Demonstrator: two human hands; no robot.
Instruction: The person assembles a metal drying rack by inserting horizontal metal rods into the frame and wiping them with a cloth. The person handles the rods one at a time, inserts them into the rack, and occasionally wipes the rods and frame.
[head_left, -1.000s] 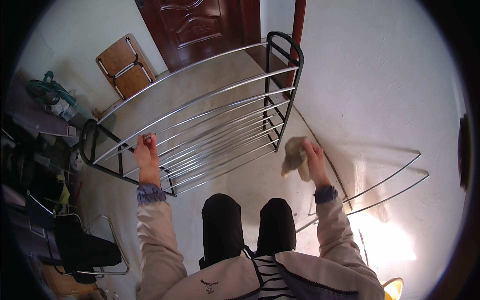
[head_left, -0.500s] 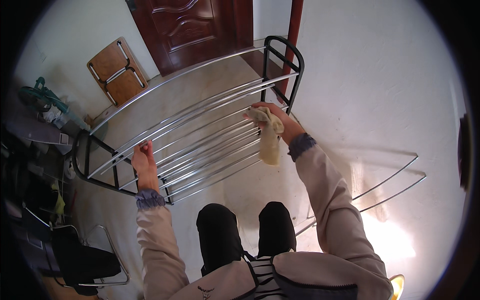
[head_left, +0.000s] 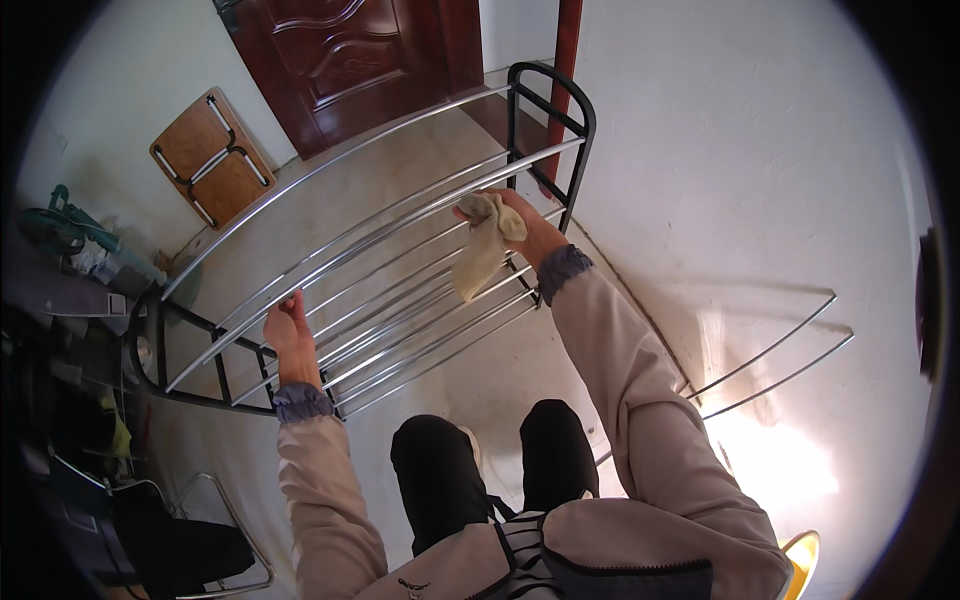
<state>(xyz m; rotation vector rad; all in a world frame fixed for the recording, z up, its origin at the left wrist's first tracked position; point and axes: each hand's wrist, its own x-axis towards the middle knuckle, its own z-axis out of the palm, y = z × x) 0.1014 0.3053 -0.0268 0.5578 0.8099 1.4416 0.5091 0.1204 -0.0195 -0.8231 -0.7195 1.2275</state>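
A metal rack with silver tubes and black end frames stretches across the view in front of me, tilted up toward the right. Near its left end, my left hand is closed around one of the tubes. My right hand grips a beige cloth against a tube toward the right end. Part of the cloth hangs down below the fingers, and the bunched part hides the tube under it.
A folded wooden table leans on the wall by the dark red door. At lower left stands a black chair with metal legs. Curved metal rods rest near the right wall. Something yellow shows at lower right.
My right hand has slid the cloth leftward along the rack. The view has shifted slightly, so the rack sits a little further left. My left hand keeps its hold.
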